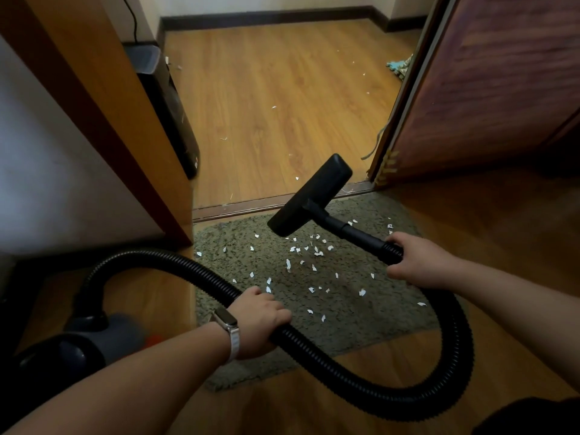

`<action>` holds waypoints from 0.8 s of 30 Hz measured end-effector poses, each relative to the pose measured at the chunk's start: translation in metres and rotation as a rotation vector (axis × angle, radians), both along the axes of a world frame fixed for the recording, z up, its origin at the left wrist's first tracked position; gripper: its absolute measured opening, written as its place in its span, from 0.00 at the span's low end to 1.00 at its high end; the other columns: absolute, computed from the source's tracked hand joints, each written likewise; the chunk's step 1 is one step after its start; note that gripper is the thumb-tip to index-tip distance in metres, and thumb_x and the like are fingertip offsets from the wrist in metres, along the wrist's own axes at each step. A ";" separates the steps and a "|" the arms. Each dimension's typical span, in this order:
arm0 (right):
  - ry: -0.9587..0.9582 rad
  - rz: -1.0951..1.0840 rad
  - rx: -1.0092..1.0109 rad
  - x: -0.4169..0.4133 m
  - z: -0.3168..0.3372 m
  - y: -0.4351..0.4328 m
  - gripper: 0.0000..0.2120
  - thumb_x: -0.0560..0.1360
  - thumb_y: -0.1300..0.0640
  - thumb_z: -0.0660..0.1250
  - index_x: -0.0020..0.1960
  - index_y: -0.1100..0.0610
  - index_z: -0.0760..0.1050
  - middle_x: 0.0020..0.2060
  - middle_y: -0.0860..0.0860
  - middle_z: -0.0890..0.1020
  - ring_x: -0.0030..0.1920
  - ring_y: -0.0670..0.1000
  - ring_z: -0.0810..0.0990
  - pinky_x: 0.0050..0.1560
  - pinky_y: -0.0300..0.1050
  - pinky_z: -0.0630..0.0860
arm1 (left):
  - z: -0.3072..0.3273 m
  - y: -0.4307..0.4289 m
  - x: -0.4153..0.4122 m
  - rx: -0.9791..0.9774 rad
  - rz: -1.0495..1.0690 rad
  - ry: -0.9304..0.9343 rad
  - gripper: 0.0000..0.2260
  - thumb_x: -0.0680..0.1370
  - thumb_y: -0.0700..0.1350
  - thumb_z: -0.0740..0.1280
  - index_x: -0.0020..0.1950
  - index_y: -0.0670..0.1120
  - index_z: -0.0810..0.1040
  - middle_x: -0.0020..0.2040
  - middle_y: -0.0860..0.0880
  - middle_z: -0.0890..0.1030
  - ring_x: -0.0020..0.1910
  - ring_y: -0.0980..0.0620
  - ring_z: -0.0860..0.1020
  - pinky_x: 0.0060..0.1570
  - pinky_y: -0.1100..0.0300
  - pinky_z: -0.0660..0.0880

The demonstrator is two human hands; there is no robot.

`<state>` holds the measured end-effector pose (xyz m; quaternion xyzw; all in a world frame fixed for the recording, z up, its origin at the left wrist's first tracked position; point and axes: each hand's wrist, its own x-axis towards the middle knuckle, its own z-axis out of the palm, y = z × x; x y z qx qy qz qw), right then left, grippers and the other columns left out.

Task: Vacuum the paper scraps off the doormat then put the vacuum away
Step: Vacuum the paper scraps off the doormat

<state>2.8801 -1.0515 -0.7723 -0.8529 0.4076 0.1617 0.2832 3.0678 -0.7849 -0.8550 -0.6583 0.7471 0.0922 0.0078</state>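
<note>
A grey-green shaggy doormat lies before the doorway, strewn with several white paper scraps. The vacuum's black floor nozzle hangs tilted above the mat's far edge. My right hand grips the wand where it meets the ribbed black hose. My left hand grips the hose further along, near the mat's left side. The hose loops round to the dark grey vacuum body on the floor at lower left.
A wooden door frame stands at left with a black box-shaped appliance behind it. An open reddish door is at right. A few scraps lie on the wooden floor beyond the threshold.
</note>
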 end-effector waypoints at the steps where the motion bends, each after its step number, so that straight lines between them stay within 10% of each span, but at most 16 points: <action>1: 0.019 0.039 -0.050 0.000 0.001 0.000 0.19 0.72 0.54 0.72 0.60 0.46 0.69 0.44 0.49 0.79 0.34 0.50 0.82 0.33 0.44 0.79 | 0.003 -0.002 -0.005 -0.031 -0.021 0.035 0.07 0.73 0.56 0.65 0.45 0.55 0.73 0.41 0.56 0.79 0.42 0.52 0.79 0.45 0.56 0.74; 9: 0.221 0.313 -0.432 0.001 0.001 0.002 0.15 0.74 0.45 0.67 0.56 0.46 0.66 0.39 0.45 0.76 0.36 0.46 0.77 0.33 0.44 0.77 | 0.017 -0.020 -0.060 -0.069 -0.218 0.045 0.10 0.73 0.56 0.65 0.45 0.50 0.71 0.39 0.52 0.78 0.36 0.48 0.79 0.36 0.57 0.73; 24: 0.061 0.047 0.026 -0.008 -0.038 -0.010 0.09 0.74 0.49 0.71 0.50 0.51 0.75 0.39 0.52 0.81 0.30 0.48 0.77 0.30 0.42 0.72 | 0.017 -0.015 -0.033 0.259 -0.098 0.004 0.15 0.75 0.58 0.66 0.54 0.50 0.72 0.50 0.50 0.79 0.49 0.46 0.78 0.52 0.51 0.72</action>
